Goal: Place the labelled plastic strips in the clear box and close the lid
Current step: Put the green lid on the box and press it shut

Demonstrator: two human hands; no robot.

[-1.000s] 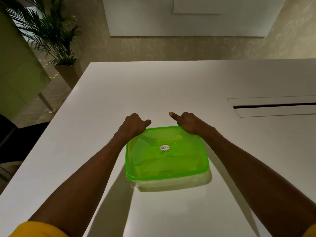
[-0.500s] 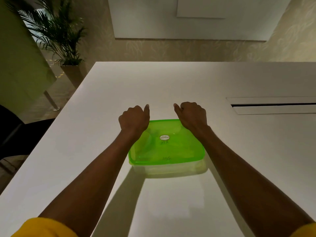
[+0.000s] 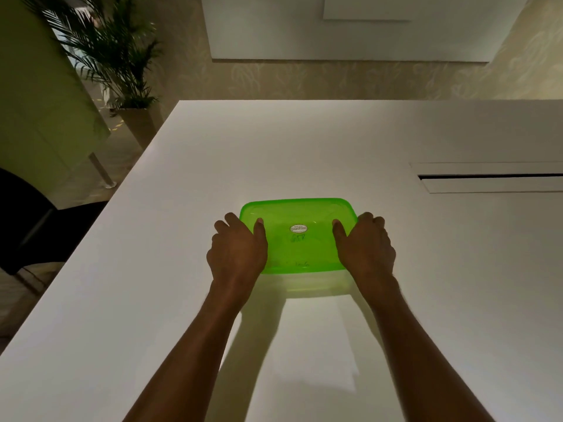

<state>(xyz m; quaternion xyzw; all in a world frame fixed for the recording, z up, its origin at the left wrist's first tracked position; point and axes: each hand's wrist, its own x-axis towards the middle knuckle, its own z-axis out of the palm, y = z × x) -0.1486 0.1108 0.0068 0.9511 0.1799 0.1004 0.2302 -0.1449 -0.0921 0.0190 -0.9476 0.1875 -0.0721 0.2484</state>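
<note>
A person's two hands clasp a translucent bright-green rectangular plastic lid [image 3: 297, 236] seated on a clear plastic box [image 3: 316, 283] on a wide white table [image 3: 304, 147]. The left hand [image 3: 237, 249] wraps the lid's left edge, thumb lying on top and fingers curled down over the side; the right hand [image 3: 365, 248] mirrors it on the right edge. Both are partly closed around the box and lid together. A small oval sticker [image 3: 298, 229] sits near the lid's centre, with faint dark markings just nearer the person. The labelled plastic strips cannot be made out through the tinted lid, so whether they lie inside cannot be told. The box rests well left of the long recessed slot [image 3: 490, 177] in the table, and far from the potted palm [image 3: 109, 56] beyond the table's far-left corner.

The lid looks down, but its seal appears unconfirmed. The likely trouble: pressure only at the two sides could leave the near or far edge unseated, so the lid might spring up on release. On the smooth table the light box could also skid if the push is uneven.
</note>
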